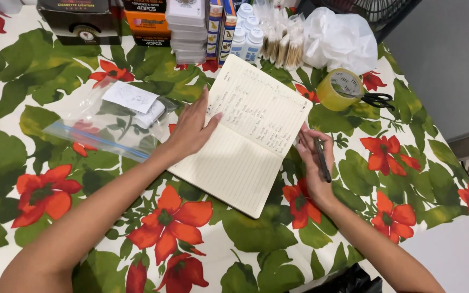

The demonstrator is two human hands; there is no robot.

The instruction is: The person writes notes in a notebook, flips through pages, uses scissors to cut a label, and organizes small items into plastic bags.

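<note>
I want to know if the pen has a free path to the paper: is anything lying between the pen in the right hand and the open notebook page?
Nothing visible does. The right hand holds the pen just off the open notebook's right edge, with only bare floral tablecloth between. The left hand rests on the notebook's far left edge, clear of that path.

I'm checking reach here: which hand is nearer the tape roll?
Right. The right hand, holding a pen, lies below the tape roll; the left hand rests across the notebook, farther away.
</note>
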